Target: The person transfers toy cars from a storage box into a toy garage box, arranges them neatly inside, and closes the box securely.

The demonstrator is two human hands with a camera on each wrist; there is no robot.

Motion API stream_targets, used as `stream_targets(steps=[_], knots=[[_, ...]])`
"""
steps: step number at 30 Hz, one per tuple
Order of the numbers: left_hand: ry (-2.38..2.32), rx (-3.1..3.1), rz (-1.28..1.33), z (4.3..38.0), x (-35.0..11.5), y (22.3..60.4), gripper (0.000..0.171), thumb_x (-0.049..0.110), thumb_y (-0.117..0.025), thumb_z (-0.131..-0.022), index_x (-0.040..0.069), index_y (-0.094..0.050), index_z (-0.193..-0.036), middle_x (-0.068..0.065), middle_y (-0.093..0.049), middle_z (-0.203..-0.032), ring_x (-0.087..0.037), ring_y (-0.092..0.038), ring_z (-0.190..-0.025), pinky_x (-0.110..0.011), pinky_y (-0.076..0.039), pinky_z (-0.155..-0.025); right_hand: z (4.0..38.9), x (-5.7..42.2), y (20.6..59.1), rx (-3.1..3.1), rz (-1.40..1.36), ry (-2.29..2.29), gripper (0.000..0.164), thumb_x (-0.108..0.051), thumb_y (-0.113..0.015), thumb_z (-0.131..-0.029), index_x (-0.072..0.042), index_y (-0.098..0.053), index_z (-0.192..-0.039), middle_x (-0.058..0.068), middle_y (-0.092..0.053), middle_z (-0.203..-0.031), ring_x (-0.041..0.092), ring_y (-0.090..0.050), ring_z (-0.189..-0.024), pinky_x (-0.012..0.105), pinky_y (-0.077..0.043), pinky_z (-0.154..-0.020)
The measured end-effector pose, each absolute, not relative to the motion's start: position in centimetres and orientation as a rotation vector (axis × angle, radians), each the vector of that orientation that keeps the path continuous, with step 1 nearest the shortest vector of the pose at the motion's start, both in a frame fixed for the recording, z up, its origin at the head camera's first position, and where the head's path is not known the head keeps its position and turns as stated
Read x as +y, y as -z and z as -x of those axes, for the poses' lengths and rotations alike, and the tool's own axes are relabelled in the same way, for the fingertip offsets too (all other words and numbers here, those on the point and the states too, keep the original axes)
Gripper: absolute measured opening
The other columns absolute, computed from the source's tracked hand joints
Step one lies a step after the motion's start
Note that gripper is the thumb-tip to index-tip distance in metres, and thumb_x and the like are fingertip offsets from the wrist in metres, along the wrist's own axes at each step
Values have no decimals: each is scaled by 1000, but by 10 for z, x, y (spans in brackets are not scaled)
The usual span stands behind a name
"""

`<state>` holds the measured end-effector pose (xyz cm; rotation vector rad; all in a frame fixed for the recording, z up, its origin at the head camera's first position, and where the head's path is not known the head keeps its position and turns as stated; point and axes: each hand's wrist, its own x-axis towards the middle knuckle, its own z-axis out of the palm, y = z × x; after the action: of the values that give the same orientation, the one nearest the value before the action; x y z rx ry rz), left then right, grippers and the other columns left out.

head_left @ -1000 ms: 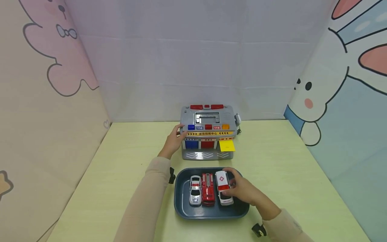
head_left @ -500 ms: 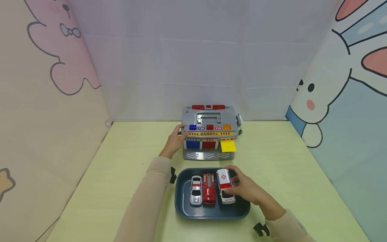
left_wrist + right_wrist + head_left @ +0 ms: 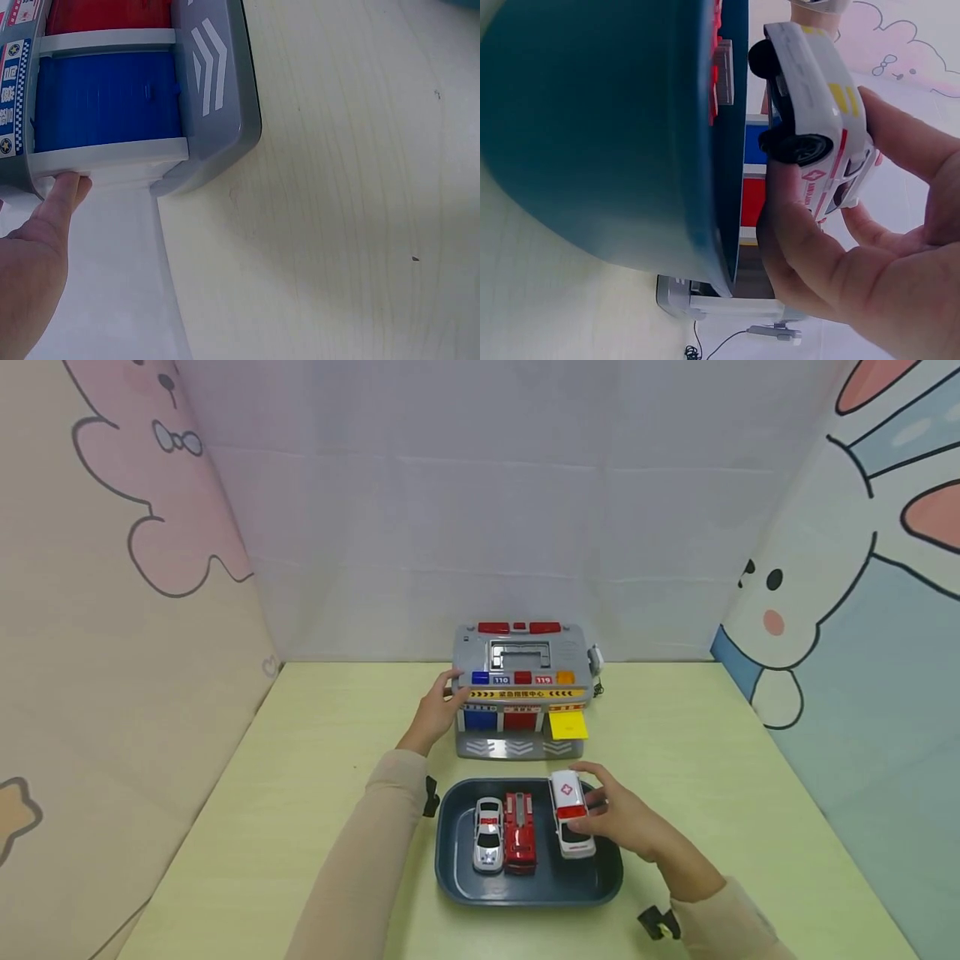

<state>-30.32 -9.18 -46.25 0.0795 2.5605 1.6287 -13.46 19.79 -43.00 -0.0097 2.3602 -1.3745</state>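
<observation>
My right hand grips a white toy ambulance with a red band and red cross, its fingers and thumb on its sides. In the right wrist view the ambulance is tilted, with its wheels off any surface, beside the tray wall. My left hand holds the left edge of a grey toy rescue station; in the left wrist view its fingers touch the white side by the blue door. A silver toy police car and a red toy fire truck lie in the dark blue tray.
The station's yellow door is swung outward, while its blue and red doors are down. A small handset on a cord hangs at the station's right side. Behind the pale wooden table stands a white backdrop.
My right hand has lifted the ambulance up off the tray floor and moved it slightly right and toward the station. The left hand has stayed on the station's edge.
</observation>
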Motion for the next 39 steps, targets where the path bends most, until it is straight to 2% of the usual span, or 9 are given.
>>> stream_targets(steps=[17, 26, 39], knots=[[-1642, 2562, -99, 304, -91, 471, 50, 45, -52, -100, 26, -39, -144, -19, -47, -141, -36, -48, -126, -55, -41, -99, 141, 220, 421, 2271, 22, 1498, 84, -13, -76, -85, -14, -22, -150, 28, -44, -127, 36, -58, -101, 53, -49, -90], [-1647, 2566, -100, 303, -91, 468, 49, 44, -52, -100, 26, -40, -144, -20, -47, -141, -37, -49, -126, -54, -41, -99, 147, 233, 415, 2243, 51, 1553, 85, -14, -75, -88, -12, -19, -152, 31, -40, -130, 36, -56, -104, 47, -51, -88], [-1654, 2560, -101, 302, -91, 465, 50, 43, -52, -101, 25, -39, -145, -20, -46, -142, -37, -49, -126, -54, -41, -100, 157, 246, 417, 2210, 17, 1612, 86, -12, -73, -89, -12, -16, -153, 33, -37, -130, 35, -56, -101, 45, -51, -89]])
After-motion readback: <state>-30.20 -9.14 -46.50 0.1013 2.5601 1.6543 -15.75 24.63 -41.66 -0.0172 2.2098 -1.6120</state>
